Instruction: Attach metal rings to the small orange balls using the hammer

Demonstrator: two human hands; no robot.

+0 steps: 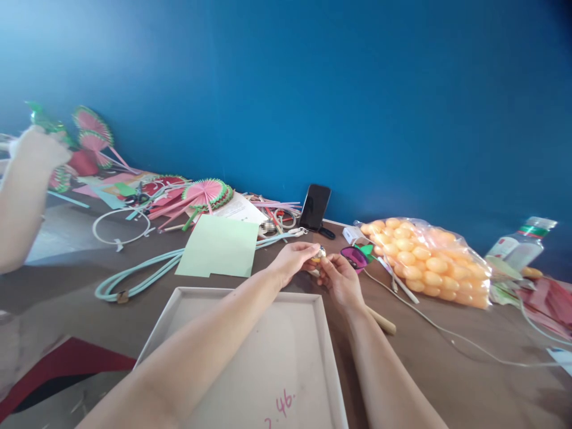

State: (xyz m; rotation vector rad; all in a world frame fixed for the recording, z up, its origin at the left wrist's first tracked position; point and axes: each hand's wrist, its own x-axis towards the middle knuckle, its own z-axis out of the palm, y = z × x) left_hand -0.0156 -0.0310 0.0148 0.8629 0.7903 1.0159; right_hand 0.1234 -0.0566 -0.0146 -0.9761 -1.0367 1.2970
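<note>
Both of my hands meet beyond the far edge of the white tray [268,357]. My left hand [295,259] pinches a small, shiny white-and-yellow object [320,254], whose kind I cannot make out. My right hand [342,281] closes its thumb and fingers on the same object from the other side. Just beyond my right hand lies a purple cup-like item [354,258] with a green piece [367,250] beside it. A beige stick-like thing [382,322] sticks out past my right wrist.
Left of my hands are a pale green sheet [223,247], a looped light-blue cord [134,274] and paper fans [208,193]. A phone [315,205] leans on the wall. Rightward are a bag of orange balls [429,262], a cable [438,328] and a bottle [527,244]. Another person's hand [42,149] is at left.
</note>
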